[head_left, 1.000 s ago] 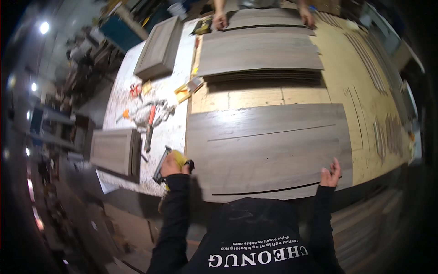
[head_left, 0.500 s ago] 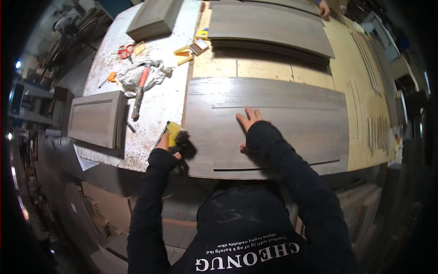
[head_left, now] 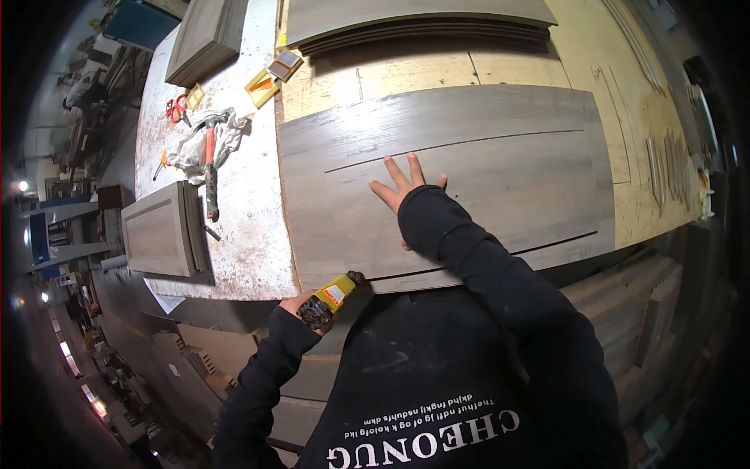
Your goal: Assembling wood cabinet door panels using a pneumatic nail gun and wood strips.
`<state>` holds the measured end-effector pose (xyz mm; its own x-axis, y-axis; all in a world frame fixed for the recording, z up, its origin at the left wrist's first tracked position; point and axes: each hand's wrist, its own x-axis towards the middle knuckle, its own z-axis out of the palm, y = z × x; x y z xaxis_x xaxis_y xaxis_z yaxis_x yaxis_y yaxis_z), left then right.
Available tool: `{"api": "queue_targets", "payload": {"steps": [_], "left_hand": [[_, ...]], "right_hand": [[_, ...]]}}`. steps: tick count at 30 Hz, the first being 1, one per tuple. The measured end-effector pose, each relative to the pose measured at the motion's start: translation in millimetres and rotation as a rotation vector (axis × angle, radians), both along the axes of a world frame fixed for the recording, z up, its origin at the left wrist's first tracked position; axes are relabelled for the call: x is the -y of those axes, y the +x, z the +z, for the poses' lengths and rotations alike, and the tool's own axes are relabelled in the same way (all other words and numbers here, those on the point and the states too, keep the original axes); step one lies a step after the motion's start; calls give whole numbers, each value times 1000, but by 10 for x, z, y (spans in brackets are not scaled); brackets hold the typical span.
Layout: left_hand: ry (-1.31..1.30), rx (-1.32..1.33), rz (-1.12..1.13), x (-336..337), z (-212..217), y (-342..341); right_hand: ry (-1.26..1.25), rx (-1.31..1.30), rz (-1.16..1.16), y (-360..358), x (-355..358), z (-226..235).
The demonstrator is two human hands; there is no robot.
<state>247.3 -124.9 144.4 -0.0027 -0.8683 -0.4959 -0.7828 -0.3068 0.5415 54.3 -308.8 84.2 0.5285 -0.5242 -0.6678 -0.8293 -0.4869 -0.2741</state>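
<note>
Panel (head_left: 508, 168) under splayed, empty right fingers (head_left: 415, 168), left fingers (head_left: 291, 302) curled round a yellow tool (head_left: 337, 291), by the panel's near edge

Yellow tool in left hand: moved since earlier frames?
Yes: against the white tabletop, the yellow tool has shifted right and nearer, to the tabletop's near right corner.

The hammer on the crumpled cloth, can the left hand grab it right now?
Probably not as it is: the left hand is full, gripping the yellow tool. The way itself looks free, though: nothing big stands on the white tabletop between that hand and the hammer.
</note>
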Motion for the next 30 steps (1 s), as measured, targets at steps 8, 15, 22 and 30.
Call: {"api": "queue_targets", "payload": {"steps": [8,15,22,30], "left_hand": [[54,75,-65,73,-41,-49],[31,101,-133,60,-79,-74],[50,194,-147,92,-4,-160],[-35,105,-34,83,61,35]], "right_hand": [[-47,-11,-31,-21,8,-88],[38,14,-46,16,55,-123],[-64,42,-73,-26,-16,-106],[-60,54,-82,-53,-13,-85]]}}
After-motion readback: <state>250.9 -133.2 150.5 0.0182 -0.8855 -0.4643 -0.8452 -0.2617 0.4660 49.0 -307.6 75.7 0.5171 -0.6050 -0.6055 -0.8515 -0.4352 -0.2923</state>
